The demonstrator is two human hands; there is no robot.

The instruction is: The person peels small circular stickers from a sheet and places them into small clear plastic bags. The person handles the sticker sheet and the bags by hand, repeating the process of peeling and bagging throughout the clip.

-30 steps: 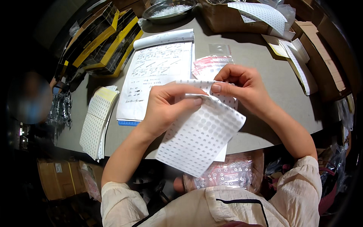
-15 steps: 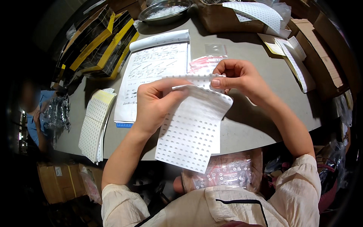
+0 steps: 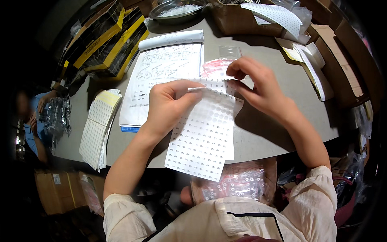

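A white sheet of small round stickers (image 3: 197, 143), printed in rows, hangs over the table's near edge. My left hand (image 3: 167, 107) pinches it near its folded-over top, thumb in front and fingers behind. Just right of that fold, my right hand (image 3: 262, 86) has its thumb apart from its curled index finger. The thumb tip is close to the sheet's upper strip; whether it touches I cannot tell. No sticker can be made out on the right fingers. Behind the hands lie small clear bags with red strips (image 3: 217, 67).
A written-on notepad (image 3: 161, 80) lies behind my left hand, a stack of sticker sheets (image 3: 96, 125) to its left. Black-and-yellow boxes (image 3: 109, 44), a metal bowl (image 3: 177, 18) and cardboard boxes (image 3: 338, 60) ring the table. Below the edge sits a box of bagged washers (image 3: 234, 185). Another person (image 3: 38, 121) is far left.
My right thumb and index finger have come apart and drawn slightly off the sheet's top edge. My left hand keeps its pinch. The view has shifted a little.
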